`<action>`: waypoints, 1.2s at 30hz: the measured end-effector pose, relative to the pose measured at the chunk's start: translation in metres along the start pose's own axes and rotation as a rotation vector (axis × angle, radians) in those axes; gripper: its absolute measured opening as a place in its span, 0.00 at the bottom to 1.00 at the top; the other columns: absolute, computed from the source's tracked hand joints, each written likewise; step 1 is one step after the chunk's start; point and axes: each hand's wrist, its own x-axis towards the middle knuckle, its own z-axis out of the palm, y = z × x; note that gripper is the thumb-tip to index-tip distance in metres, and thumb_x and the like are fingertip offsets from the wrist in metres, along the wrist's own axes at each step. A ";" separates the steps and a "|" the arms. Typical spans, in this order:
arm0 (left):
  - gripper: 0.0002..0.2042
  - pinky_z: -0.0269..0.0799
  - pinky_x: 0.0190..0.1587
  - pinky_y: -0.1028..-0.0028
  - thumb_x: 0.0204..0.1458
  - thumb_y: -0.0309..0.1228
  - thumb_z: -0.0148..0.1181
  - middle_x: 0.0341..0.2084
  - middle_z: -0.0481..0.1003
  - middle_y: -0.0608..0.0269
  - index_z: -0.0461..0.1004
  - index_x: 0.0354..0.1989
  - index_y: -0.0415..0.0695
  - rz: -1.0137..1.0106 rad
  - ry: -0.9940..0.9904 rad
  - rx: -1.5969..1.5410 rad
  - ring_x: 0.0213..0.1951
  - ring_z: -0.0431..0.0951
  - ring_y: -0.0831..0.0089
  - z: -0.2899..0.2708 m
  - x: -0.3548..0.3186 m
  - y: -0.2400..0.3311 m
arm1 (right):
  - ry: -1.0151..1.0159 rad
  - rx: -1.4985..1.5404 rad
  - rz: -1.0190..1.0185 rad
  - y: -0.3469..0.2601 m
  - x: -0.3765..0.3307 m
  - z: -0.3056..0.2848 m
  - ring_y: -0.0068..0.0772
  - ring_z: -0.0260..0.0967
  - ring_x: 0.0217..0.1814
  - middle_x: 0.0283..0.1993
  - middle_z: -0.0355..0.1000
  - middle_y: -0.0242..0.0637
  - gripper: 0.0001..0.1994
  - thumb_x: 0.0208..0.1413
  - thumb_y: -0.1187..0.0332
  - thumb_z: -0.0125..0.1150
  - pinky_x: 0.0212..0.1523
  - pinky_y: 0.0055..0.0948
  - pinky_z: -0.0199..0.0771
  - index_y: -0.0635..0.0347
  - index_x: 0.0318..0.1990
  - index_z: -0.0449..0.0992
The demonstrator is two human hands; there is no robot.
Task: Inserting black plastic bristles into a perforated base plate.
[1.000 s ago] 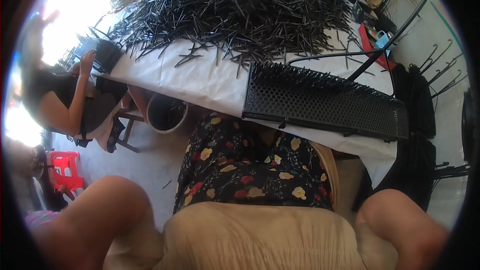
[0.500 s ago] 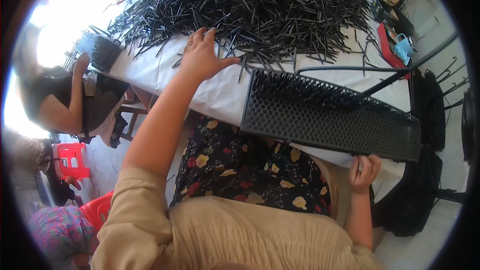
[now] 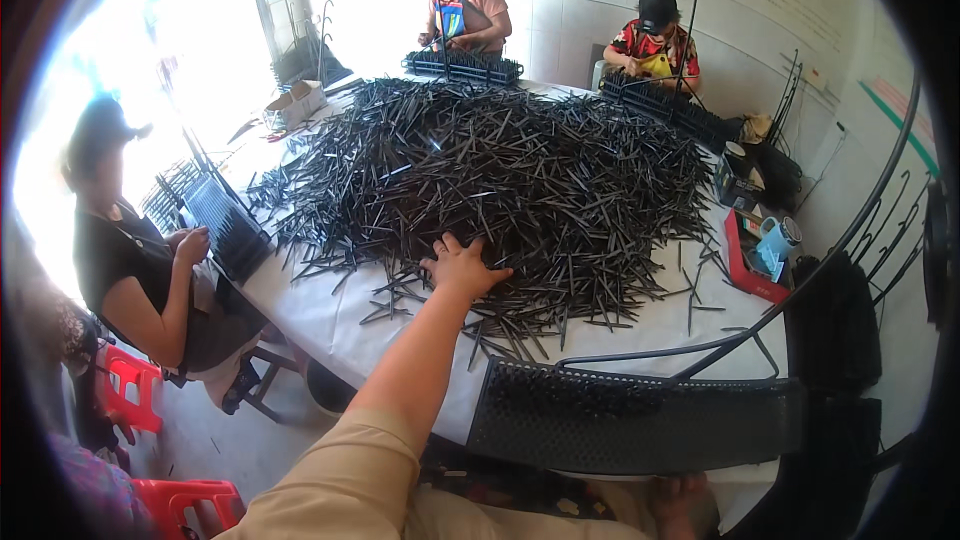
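Note:
My left hand (image 3: 465, 268) reaches forward with its fingers spread, resting at the near side of a big heap of slim black pointed sticks (image 3: 520, 170). It holds none of them that I can see. Below it, close to my body, lies a long black perforated rack (image 3: 640, 425) with rows of round holes and a bent black rod frame at its far edge. My right hand (image 3: 685, 500) is low in the picture, by the near edge of this rack. Its fingers are dim and partly hidden there.
A red tray (image 3: 748, 275) with a light-blue mug (image 3: 778, 240) stands at the right. Co-workers sit behind racks at the far side and the left. A cardboard box (image 3: 295, 105) is at the far left; red stools (image 3: 185, 502) stand on the floor at the lower left.
The view has tilted up, bringing the far co-workers in. My left hand has gone from the heap's near edge farther forward into the sticks. My right hand stays near the rack's near edge.

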 end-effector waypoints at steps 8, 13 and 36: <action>0.39 0.47 0.62 0.34 0.40 0.65 0.62 0.65 0.53 0.38 0.65 0.63 0.65 0.128 0.044 0.071 0.67 0.53 0.42 0.015 -0.011 -0.020 | 0.145 -0.061 0.042 -0.012 0.000 0.019 0.52 0.57 0.59 0.56 0.58 0.45 0.24 0.52 0.70 0.57 0.61 0.57 0.53 0.56 0.56 0.58; 0.34 0.58 0.57 0.36 0.42 0.60 0.63 0.58 0.63 0.46 0.70 0.60 0.63 0.225 -0.011 0.105 0.62 0.61 0.47 0.014 -0.033 -0.028 | 0.211 -0.114 0.086 -0.014 -0.017 0.032 0.55 0.57 0.60 0.56 0.58 0.48 0.24 0.52 0.70 0.56 0.63 0.61 0.51 0.59 0.57 0.58; 0.22 0.50 0.68 0.50 0.55 0.47 0.55 0.68 0.57 0.72 0.70 0.60 0.62 1.410 -0.039 0.116 0.67 0.59 0.64 0.041 -0.039 -0.039 | 0.229 -0.165 0.095 -0.018 -0.004 0.035 0.56 0.50 0.65 0.60 0.54 0.47 0.26 0.53 0.66 0.61 0.66 0.57 0.45 0.59 0.57 0.56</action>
